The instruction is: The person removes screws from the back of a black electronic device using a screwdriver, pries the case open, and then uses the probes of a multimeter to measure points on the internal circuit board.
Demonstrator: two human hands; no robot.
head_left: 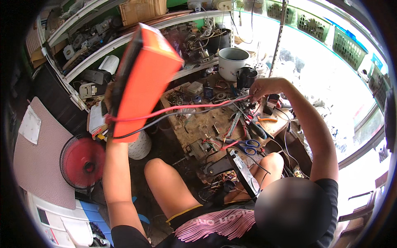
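Observation:
An orange box-shaped device with a black side [149, 78] is raised at the left, tilted and slightly blurred. My left hand [108, 96] is closed on it, mostly hidden behind it. A red lead [178, 108] and a black lead [165, 115] run from its lower end across to the right. My right hand [264, 87], over the far right of the workbench, pinches the far ends of these leads; their tips are hard to make out. Below that hand lie pliers with dark blue handles [258, 129] and blue-handled scissors [249, 146].
The cluttered wooden workbench [192, 128] stands before my knees. A white pot [234, 62] and a black mug [247, 77] stand at its back. A red fan [84, 161] is at the left, near a white bin [139, 145]. Loaded shelves [95, 58] line the back.

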